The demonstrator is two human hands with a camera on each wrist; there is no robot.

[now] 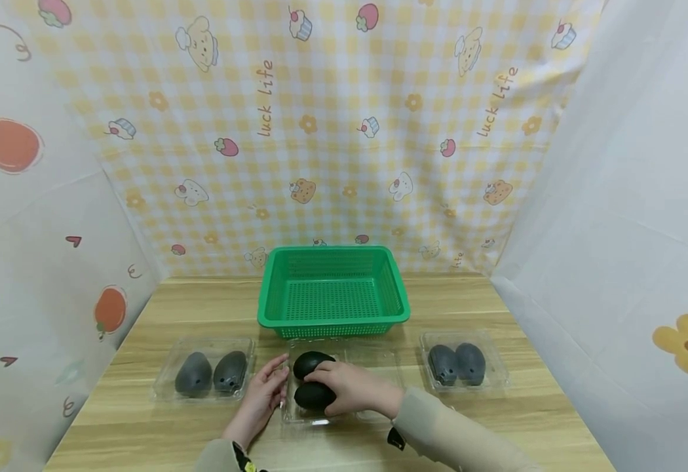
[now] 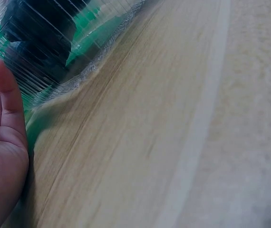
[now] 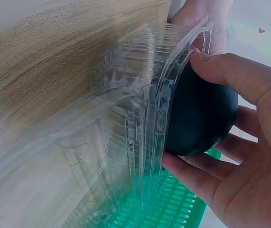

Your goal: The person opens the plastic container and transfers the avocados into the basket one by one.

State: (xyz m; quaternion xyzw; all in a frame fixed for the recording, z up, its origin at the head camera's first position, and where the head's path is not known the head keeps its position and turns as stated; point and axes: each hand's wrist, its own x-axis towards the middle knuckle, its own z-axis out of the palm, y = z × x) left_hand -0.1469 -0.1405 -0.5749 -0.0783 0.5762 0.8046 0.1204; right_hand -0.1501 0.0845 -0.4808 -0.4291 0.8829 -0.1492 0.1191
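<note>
- Your 2 hands: left hand has its fingers extended and holds nothing, fingertips at the middle box's left edge; right hand is clamped on 1 dark oval, thumb on one side, fingers curled round the other.
- Far left: 1 left box, clear plastic, 2 grey-looking ovals inside, side by side.
- Middle, back: 1 green basket, perforated, just behind the middle box.
- Middle, front: 1 middle box, clear, opened out, 2 halves side by side. Left half has 2 ovals: far oval and near oval. You've got the near one; can't tell if it's lifted.
- Far right: 1 right box, clear, 2 more ovals inside, close together.
- Totals on your wooden table: 3 boxes, 6 ovals, 1 basket.
</note>
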